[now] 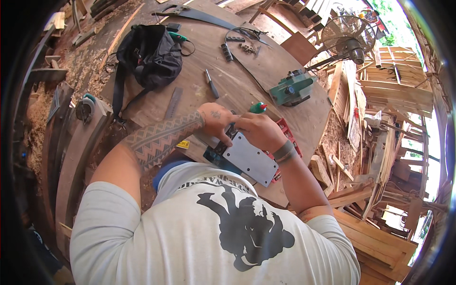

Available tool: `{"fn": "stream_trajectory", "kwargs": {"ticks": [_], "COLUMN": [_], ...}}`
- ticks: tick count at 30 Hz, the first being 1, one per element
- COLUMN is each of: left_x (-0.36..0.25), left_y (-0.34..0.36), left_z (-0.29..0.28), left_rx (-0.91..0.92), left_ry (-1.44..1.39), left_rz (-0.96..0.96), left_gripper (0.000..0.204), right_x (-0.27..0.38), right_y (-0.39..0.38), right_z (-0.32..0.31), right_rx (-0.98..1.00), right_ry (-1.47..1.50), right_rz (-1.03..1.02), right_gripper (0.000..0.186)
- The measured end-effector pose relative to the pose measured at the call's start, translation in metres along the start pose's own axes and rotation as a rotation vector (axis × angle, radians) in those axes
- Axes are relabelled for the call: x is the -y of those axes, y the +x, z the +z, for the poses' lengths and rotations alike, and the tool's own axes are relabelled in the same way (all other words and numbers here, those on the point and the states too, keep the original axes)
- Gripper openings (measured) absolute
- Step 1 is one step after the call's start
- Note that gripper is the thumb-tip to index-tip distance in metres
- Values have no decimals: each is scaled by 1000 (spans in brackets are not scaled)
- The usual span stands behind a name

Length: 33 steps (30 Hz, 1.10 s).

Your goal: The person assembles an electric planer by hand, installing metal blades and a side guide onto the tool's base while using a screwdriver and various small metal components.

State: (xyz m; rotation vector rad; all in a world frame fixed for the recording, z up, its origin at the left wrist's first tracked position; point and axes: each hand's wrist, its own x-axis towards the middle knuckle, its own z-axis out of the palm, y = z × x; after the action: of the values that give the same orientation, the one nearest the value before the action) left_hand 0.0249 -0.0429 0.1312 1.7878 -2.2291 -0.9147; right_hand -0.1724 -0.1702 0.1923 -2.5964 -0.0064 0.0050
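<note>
A flat grey metal plate (249, 159) with dark holes along its edges lies close in front of me, on top of a dark tool body that is mostly hidden. My left hand (219, 122) is closed at the plate's far left end, its thumb pressed down by the edge. Against it, my right hand (260, 130) is closed with fingers pinched over the same end. Whatever is between the right fingers is too small or covered to make out. A red case (288, 135) with small parts shows beside and beneath the right wrist. Just beyond the hands stands a green bottle (258, 108) with a red cap.
The wooden tabletop bears a black bag (152, 59), a handsaw (202, 16), a black-handled tool (212, 84), a flat metal strip (174, 102), a small yellow box (183, 144) and a green corded power tool (292, 89). A fan (349, 38) stands beyond; timber is stacked at right.
</note>
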Motion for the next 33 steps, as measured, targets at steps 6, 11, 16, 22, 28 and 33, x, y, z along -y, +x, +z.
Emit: {"fn": "stream_trajectory", "kwargs": {"ticks": [6, 11, 16, 22, 28, 33], "left_x": [-1, 1, -9, 10, 2, 28], "left_y": [2, 1, -3, 3, 2, 6], "left_z": [-2, 2, -12, -4, -10, 9], "left_rx": [29, 15, 38, 66, 65, -37], "left_ry": [34, 7, -17, -90, -184, -411], "left_rz": [-5, 11, -22, 32, -53, 9], "left_gripper": [88, 88, 79, 82, 83, 70], "right_x": [8, 15, 3, 6, 3, 12], "right_y": [6, 8, 4, 2, 4, 7], "right_z": [0, 5, 12, 8, 9, 6], "right_rx": [51, 36, 52, -36, 186, 96], "right_ry": [-110, -276, -207, -233, -381, -293], "right_rz": [144, 230, 111, 30, 179, 83], "right_gripper": [10, 24, 32, 33, 32, 28]}}
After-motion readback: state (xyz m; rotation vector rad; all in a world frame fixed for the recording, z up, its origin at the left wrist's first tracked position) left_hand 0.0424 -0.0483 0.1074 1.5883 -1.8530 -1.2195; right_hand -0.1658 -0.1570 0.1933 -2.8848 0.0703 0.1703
